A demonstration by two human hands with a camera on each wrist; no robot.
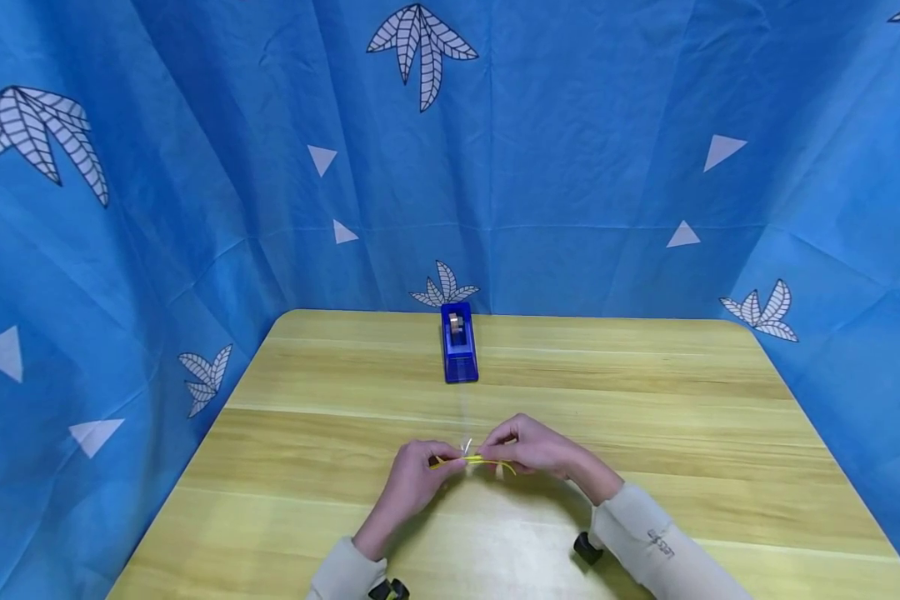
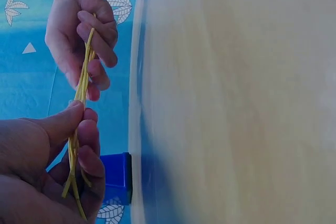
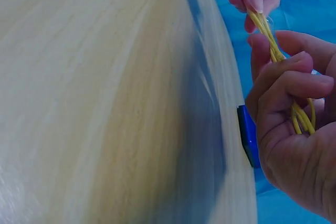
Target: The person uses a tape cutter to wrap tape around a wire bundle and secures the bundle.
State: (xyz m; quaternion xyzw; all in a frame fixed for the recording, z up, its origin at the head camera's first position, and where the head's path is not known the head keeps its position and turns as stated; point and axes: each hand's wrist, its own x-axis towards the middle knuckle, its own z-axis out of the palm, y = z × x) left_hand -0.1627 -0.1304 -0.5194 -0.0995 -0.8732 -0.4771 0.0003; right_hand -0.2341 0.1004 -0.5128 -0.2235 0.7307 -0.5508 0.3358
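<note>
The left hand pinched a bundle of thin yellow cords between thumb and fingers, a narrow grip, with loose ends of the cords spreading out over its palm. The right hand held the other part of the same bundle, its fingers curled round the cords and some looped lengths showing within the palm. The bundle stretched between the two hands, on the person's side of the blue tape dispenser; the left hand was nearer the person than the dispenser and to its left, the right hand nearer and to its right. At the bundle, between the fingertips, a small clear, shiny strip caught the light; whether it went round the cords or merely touched them could not be told.

The dispenser was the one container there, and a small roll sat in its open well, toward the far end. Beneath the dispenser spread the wooden table. On the person's side of it were two pale sleeves, with a black device at the right wrist. Behind the dispenser hung a blue curtain printed with white leaves and triangles.
</note>
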